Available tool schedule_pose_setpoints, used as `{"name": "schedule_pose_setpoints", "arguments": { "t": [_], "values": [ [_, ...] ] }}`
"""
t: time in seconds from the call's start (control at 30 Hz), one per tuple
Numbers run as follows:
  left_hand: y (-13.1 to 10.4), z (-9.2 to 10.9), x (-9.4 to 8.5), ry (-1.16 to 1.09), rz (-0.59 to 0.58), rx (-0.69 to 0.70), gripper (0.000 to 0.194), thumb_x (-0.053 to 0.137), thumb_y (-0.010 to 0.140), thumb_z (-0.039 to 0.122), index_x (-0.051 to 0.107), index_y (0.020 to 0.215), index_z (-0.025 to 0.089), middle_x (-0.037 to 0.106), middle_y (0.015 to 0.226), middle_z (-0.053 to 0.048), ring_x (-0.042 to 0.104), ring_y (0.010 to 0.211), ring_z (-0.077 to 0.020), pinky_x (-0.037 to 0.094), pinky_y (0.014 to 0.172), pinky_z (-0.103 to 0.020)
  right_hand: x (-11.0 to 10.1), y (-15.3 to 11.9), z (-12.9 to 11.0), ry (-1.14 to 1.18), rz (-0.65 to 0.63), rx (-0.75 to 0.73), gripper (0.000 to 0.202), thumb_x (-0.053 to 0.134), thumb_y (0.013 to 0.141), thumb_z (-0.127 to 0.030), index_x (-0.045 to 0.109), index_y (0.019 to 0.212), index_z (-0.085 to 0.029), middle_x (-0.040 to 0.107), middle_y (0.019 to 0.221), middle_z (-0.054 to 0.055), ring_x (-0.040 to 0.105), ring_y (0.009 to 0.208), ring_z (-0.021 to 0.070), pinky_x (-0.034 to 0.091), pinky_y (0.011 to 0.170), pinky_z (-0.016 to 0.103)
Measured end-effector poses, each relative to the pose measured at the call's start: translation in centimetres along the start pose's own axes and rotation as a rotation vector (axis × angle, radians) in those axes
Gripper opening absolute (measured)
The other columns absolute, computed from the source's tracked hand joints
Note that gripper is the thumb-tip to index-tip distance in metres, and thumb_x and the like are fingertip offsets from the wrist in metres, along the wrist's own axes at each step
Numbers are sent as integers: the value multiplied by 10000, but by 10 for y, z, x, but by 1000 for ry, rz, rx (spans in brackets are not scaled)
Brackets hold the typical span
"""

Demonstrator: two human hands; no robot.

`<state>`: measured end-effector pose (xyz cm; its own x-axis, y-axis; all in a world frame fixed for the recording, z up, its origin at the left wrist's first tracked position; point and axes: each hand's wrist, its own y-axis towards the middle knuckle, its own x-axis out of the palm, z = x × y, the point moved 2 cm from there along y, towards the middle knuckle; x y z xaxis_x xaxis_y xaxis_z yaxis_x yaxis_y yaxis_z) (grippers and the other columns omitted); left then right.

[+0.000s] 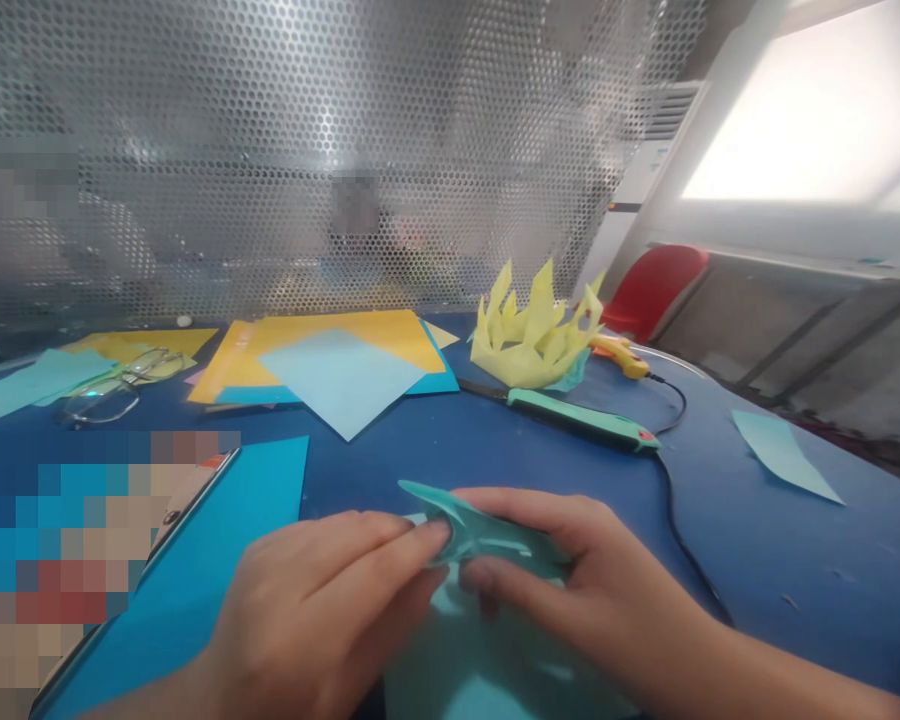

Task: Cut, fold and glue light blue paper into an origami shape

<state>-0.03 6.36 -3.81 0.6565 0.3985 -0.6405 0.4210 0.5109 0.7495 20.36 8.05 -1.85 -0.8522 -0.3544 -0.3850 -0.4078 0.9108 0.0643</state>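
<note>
Both of my hands are at the near middle of the table, holding a piece of folded teal paper (521, 540). My left hand (322, 590) pinches its left end, where a pointed tip sticks up. Along the right part, my right hand (592, 570) grips with the thumb in front and the fingers behind. Beneath my hands lies a light teal sheet (450, 665), partly hidden by them. I cannot tell whether it joins the folded piece.
Beyond my hands stand a yellow paper crown (529, 350) and a green corded tool with a dark blade (581, 415). Yellow sheets (337, 330) lie under a pale blue square (345, 385). Glasses (112, 395) rest at left, near a blue sheet (195, 560). A teal strip (784, 455) lies right.
</note>
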Motion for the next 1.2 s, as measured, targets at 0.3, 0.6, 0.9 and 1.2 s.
{"name": "schedule_pose_setpoints", "arguments": {
  "t": [0.3, 0.6, 0.9, 1.2],
  "values": [
    [15, 1, 4, -112, 14, -89, 281, 582, 970, 446, 720, 1165, 298, 759, 896, -34, 749, 781, -167, 609, 646, -199, 3, 1, -3, 7, -12, 11, 313, 699, 865, -347, 776, 1145, -229, 720, 689, -25, 632, 619, 125, 584, 660, 225],
    [-1, -1, 2, -67, -103, -29, 301, 590, 970, 164, 612, 1262, 234, 716, 1056, -32, 710, 885, -135, 572, 737, -197, 3, 1, 4, -58, 12, -21, 344, 682, 892, -340, 751, 1217, -251, 766, 782, -9, 677, 650, 152, 608, 683, 260],
    [5, 3, -2, -176, -107, -161, 303, 619, 957, 224, 629, 1254, 279, 635, 1133, -2, 671, 998, -88, 538, 831, -113, 1, -2, -6, -75, 36, -124, 320, 677, 916, -299, 744, 1229, -285, 764, 794, -32, 661, 634, 121, 597, 717, 232],
    [6, 0, 2, -226, -60, -162, 178, 619, 937, 167, 679, 1051, 290, 600, 1036, 17, 666, 826, -67, 553, 685, -110, 7, -4, -1, -87, 8, -136, 363, 672, 909, -223, 725, 1254, -321, 803, 933, -46, 735, 799, 142, 579, 779, 200]
  ]
}}
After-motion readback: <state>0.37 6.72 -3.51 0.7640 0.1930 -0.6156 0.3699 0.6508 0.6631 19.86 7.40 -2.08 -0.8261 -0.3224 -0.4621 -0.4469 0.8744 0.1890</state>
